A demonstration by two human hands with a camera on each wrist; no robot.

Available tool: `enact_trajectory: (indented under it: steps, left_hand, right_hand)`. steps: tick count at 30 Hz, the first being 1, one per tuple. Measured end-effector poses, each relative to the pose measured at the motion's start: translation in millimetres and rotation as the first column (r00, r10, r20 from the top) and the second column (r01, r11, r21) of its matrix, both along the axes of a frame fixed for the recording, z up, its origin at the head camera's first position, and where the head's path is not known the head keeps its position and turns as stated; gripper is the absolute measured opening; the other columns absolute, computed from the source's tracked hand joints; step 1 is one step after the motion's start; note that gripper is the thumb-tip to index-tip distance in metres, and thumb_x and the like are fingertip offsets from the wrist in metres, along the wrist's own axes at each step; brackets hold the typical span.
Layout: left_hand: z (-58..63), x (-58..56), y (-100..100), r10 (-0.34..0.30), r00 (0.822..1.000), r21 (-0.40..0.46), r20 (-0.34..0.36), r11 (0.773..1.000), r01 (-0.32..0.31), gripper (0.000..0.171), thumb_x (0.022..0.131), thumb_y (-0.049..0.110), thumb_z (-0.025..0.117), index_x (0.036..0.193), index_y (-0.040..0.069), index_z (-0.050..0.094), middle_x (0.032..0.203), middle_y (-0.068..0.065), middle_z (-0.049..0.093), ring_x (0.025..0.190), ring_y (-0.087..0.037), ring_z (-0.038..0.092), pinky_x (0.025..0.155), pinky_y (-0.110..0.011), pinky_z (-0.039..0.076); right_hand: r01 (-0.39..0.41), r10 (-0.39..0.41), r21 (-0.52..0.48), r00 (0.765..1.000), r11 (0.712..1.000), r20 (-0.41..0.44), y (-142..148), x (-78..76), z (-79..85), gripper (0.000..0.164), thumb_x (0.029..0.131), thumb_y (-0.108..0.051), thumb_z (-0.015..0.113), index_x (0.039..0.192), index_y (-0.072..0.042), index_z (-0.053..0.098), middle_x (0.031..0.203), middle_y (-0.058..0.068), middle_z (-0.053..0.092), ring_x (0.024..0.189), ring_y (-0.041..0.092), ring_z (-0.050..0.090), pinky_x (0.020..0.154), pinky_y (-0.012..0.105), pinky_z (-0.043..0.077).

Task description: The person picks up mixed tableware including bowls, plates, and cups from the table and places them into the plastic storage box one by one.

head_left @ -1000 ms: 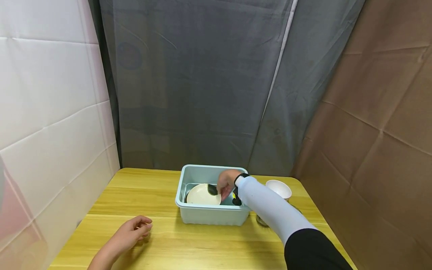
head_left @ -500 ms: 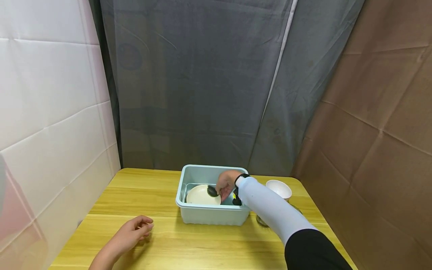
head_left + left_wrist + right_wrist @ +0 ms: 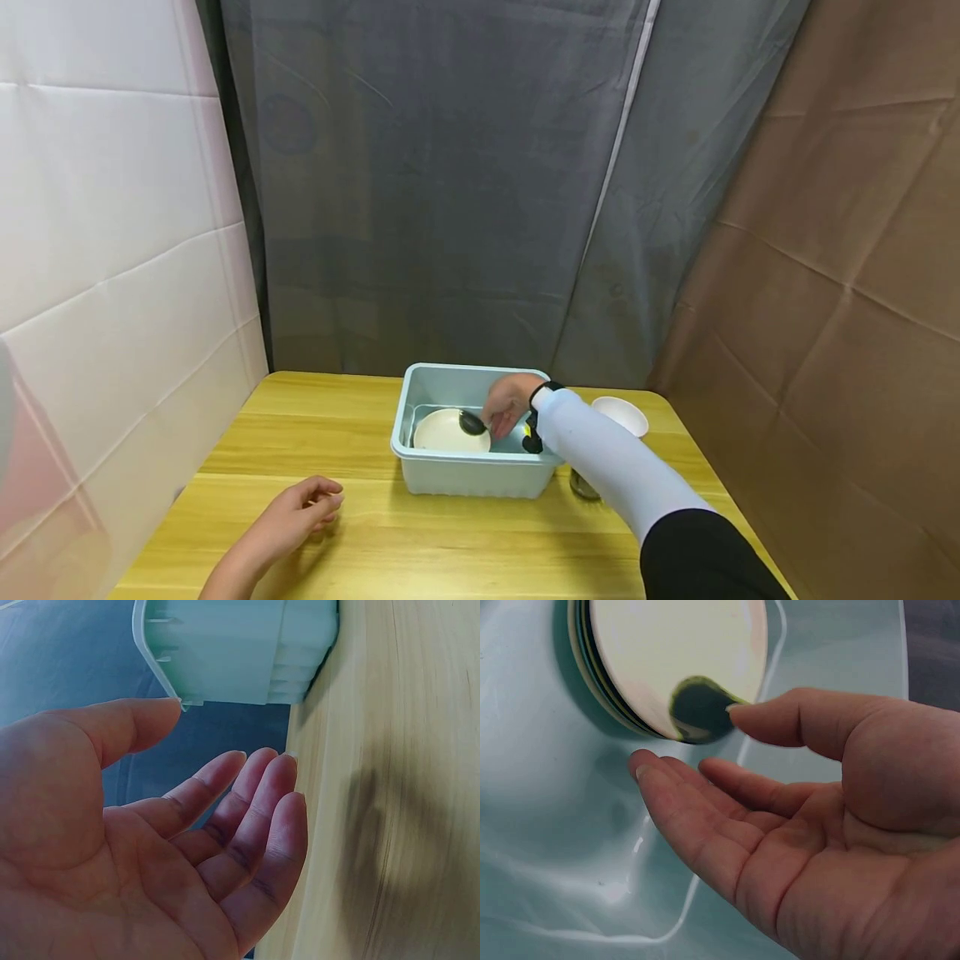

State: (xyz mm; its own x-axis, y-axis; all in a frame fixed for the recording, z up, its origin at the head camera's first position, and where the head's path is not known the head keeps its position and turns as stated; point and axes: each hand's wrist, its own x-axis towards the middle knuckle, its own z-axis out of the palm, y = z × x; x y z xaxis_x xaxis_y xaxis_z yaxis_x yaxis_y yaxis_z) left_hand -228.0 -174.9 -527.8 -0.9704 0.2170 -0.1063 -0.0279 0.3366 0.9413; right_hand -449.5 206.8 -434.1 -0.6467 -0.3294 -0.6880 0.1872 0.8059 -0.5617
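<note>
A cream plate (image 3: 442,432) with a dark green patch (image 3: 701,709) at its edge lies inside the light blue plastic bin (image 3: 472,479). Several dark and yellow rims (image 3: 589,667) show stacked beneath it in the right wrist view. My right hand (image 3: 506,404) reaches into the bin beside the plate; its thumb tip overlaps the green patch in the right wrist view, while the fingers stretch out below with a gap to the thumb. Left of the bin, my left hand (image 3: 300,512) hovers over the wooden table (image 3: 420,558), palm turned inward, fingers relaxed and holding nothing.
A white bowl (image 3: 621,414) stands right of the bin, behind my right forearm. A dark glassy object (image 3: 582,485), partly hidden by the sleeve, stands close to the bin's right side. Grey, white and brown cloths hang around the table.
The plate has settled slightly lower in the bin. My right fingers have loosened at its edge and drawn a little to the right. My left hand has hardly moved.
</note>
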Motion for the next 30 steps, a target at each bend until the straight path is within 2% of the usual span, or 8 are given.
enact_trajectory:
  steps: [5,11,15,18,21,26,30]
  left_hand:
    - [4.3,-1.0,0.5,0.003,1.000,-0.015,-0.011,1.000,-0.003,0.045,0.115,0.026,0.063,0.140,-0.011,0.059,0.113,-0.014,0.065,0.106,-0.030,0.069,0.091,-0.047,0.063]
    - [7.8,-3.4,2.7,0.007,1.000,-0.025,-0.024,1.000,-0.008,0.041,0.115,0.022,0.062,0.140,-0.011,0.060,0.114,-0.014,0.066,0.106,-0.030,0.069,0.091,-0.048,0.064]
    - [10.9,-4.7,5.9,0.011,0.999,-0.028,-0.030,1.000,-0.012,0.041,0.114,0.022,0.064,0.139,-0.010,0.061,0.113,-0.014,0.067,0.105,-0.030,0.070,0.090,-0.048,0.064]
    - [12.9,-6.1,8.0,0.007,0.999,-0.035,-0.038,0.999,-0.008,0.041,0.114,0.023,0.064,0.139,-0.010,0.062,0.113,-0.014,0.067,0.105,-0.029,0.070,0.090,-0.048,0.064]
    - [14.6,-6.9,9.9,-0.006,0.999,-0.041,-0.052,0.999,0.004,0.040,0.114,0.023,0.064,0.138,-0.009,0.063,0.113,-0.013,0.068,0.105,-0.029,0.070,0.090,-0.047,0.063]
    - [17.6,-8.3,14.1,-0.032,0.997,-0.045,-0.066,0.999,0.029,0.040,0.114,0.023,0.065,0.138,-0.009,0.063,0.113,-0.014,0.069,0.105,-0.030,0.070,0.089,-0.044,0.063]
    - [20.7,-10.5,17.1,-0.043,0.996,-0.055,-0.078,0.998,0.038,0.040,0.114,0.024,0.065,0.138,-0.008,0.063,0.112,-0.013,0.069,0.104,-0.029,0.070,0.088,-0.043,0.063]
  right_hand:
    - [0.017,-0.020,-0.047,0.998,0.999,-0.067,11.1,0.5,14.8,0.036,0.108,-0.011,0.064,0.130,0.018,0.067,0.130,0.034,0.071,0.128,0.048,0.069,0.115,0.054,0.052]
    - [0.022,-0.035,-0.139,0.995,0.990,-0.094,19.4,-4.2,33.9,0.035,0.108,-0.013,0.067,0.128,0.015,0.068,0.114,0.024,0.076,0.125,0.045,0.071,0.112,0.055,0.055]
    - [-0.010,-0.017,-0.182,0.989,0.983,-0.145,25.2,9.5,53.3,0.041,0.110,-0.017,0.066,0.140,0.012,0.064,0.120,0.023,0.074,0.124,0.043,0.072,0.110,0.053,0.056]
    - [-0.043,-0.005,-0.206,0.974,0.978,-0.225,35.1,24.9,62.1,0.044,0.112,-0.021,0.065,0.142,0.011,0.063,0.127,0.024,0.072,0.119,0.038,0.074,0.106,0.050,0.060]
    - [-0.043,-0.035,-0.237,0.947,0.971,-0.318,47.9,44.7,66.1,0.040,0.113,-0.024,0.065,0.136,0.009,0.067,0.129,0.025,0.072,0.113,0.035,0.076,0.100,0.048,0.062]
    - [0.008,-0.167,-0.336,0.879,0.942,-0.446,75.4,88.5,65.8,0.026,0.114,-0.020,0.062,0.122,0.004,0.069,0.120,0.025,0.073,0.106,0.036,0.076,0.094,0.051,0.063]
    - [0.047,-0.271,-0.432,0.838,0.900,-0.473,99.8,121.5,59.2,0.023,0.114,-0.017,0.063,0.119,0.005,0.067,0.110,0.020,0.073,0.101,0.035,0.076,0.089,0.045,0.064]
